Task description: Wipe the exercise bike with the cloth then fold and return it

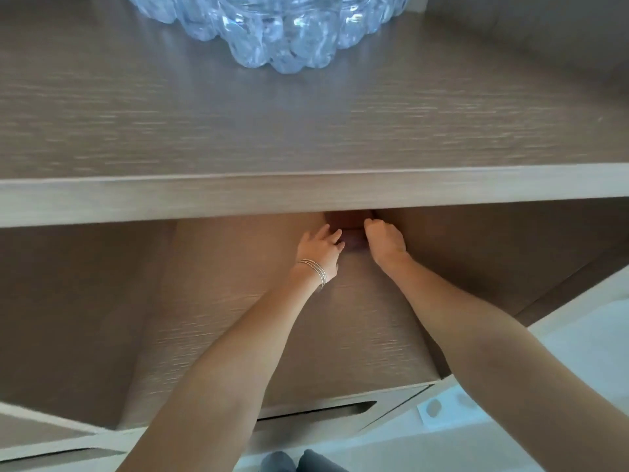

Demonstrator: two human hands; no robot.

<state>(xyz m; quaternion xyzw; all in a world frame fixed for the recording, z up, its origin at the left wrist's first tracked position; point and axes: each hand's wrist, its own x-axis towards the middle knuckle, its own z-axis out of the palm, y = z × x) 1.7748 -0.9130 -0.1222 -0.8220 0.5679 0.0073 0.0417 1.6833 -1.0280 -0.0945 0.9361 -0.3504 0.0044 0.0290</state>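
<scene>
Both my arms reach deep into an open wooden compartment (238,318) under a cabinet top. A small folded pinkish cloth (354,240) lies at the back of it, partly hidden by the top's front edge. My left hand (320,247), with thin bracelets on the wrist, has its fingers against the cloth's left side. On the cloth's right side, my right hand (384,240) is curled into a loose fist. The cloth rests on the compartment floor between them. No exercise bike is in view.
A clear bubbled glass bowl (282,32) stands on the cabinet top (204,131), whose thick front edge (306,195) overhangs my hands. Below the compartment is a drawer front with a cut-out handle (316,410). Pale floor (578,369) lies to the right, and my feet (296,461) are below.
</scene>
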